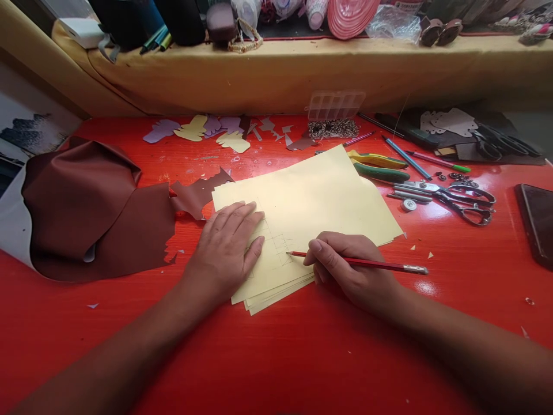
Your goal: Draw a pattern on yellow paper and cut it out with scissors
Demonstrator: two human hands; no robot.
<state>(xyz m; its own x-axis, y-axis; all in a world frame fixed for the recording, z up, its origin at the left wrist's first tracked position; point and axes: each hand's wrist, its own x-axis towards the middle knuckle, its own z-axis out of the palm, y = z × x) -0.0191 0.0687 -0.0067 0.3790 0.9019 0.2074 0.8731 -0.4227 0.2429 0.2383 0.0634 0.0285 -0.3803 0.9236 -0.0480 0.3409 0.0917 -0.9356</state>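
Note:
A stack of pale yellow paper (pixel 319 202) lies at an angle on the red table, with faint pencil lines drawn on its lower left part. My left hand (pixel 228 245) rests flat on the left side of the top sheet, fingers stretched out. In my right hand (pixel 345 262) is a red pencil (pixel 380 264), held in a writing grip. Its tip touches the paper at the drawn lines, and its eraser end points right. The edge of my right hand rests on the lower right part of the stack.
Brown leather (pixel 95 213) lies left, beside a ragged brown scrap (pixel 201 193). Scissors (pixel 462 199), pliers (pixel 375 167) and pens (pixel 406 157) lie right of the paper. Behind are paper cutouts (pixel 192 128) and a clear box of chain (pixel 334 124). A phone (pixel 536 222) sits far right.

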